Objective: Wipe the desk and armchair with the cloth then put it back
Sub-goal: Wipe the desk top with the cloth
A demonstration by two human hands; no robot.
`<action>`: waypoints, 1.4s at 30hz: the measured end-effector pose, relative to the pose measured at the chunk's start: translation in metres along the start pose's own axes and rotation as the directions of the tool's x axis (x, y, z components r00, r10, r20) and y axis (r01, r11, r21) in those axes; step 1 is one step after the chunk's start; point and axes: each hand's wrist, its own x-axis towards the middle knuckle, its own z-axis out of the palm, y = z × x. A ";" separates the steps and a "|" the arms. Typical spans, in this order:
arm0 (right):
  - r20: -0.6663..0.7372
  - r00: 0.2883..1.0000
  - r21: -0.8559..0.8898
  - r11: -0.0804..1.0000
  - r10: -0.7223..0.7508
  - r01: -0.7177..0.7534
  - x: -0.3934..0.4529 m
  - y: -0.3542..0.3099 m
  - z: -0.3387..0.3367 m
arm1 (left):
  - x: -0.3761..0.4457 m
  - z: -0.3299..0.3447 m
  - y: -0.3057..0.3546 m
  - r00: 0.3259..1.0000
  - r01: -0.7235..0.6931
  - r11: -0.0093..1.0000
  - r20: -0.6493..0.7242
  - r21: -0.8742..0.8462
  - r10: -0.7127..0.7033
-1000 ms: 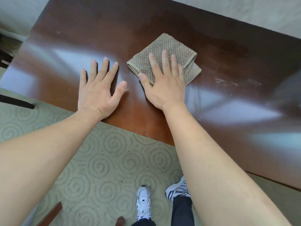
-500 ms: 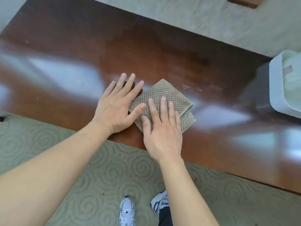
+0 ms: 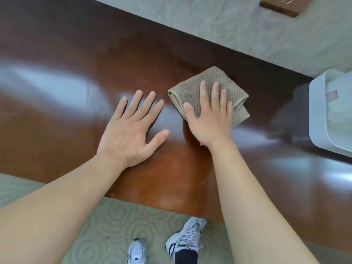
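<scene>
A folded beige dotted cloth (image 3: 190, 92) lies on the glossy dark brown desk (image 3: 76, 73), towards its middle right. My right hand (image 3: 209, 119) presses flat on the cloth, fingers spread and pointing away from me, covering its near half. My left hand (image 3: 131, 126) rests palm-down on the bare wood just left of the cloth, fingers apart, holding nothing and not touching the cloth. The armchair is not in view.
A white plastic bin (image 3: 320, 115) stands on the desk at the right edge. A grey wall (image 3: 228, 25) with a bronze socket plate (image 3: 279, 5) runs behind the desk. Patterned green carpet (image 3: 114, 221) and my white shoes (image 3: 185, 237) lie below the desk's near edge.
My right hand has pushed the cloth to the right and away from me across the desk. My left hand, touching the cloth half a second ago, is now apart from it.
</scene>
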 end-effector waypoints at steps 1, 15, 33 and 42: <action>0.031 1.000 0.014 1.000 0.003 -0.003 0.012 0.001 -0.006 | 0.000 0.000 0.001 1.000 0.001 1.000 0.003 -0.002 -0.001; -0.159 0.987 -0.027 0.999 0.018 -0.023 0.093 -0.019 -0.017 | -0.001 -0.004 0.000 1.000 -0.007 0.999 -0.004 -0.034 0.007; -0.182 0.979 -0.021 0.995 0.090 -0.096 -0.148 0.018 0.045 | -0.003 -0.005 0.001 1.000 -0.015 0.997 -0.022 -0.079 0.014; -0.230 0.958 0.020 0.985 0.171 -0.171 -0.092 0.038 0.028 | -0.001 -0.004 0.000 0.999 -0.028 0.999 0.015 -0.030 0.028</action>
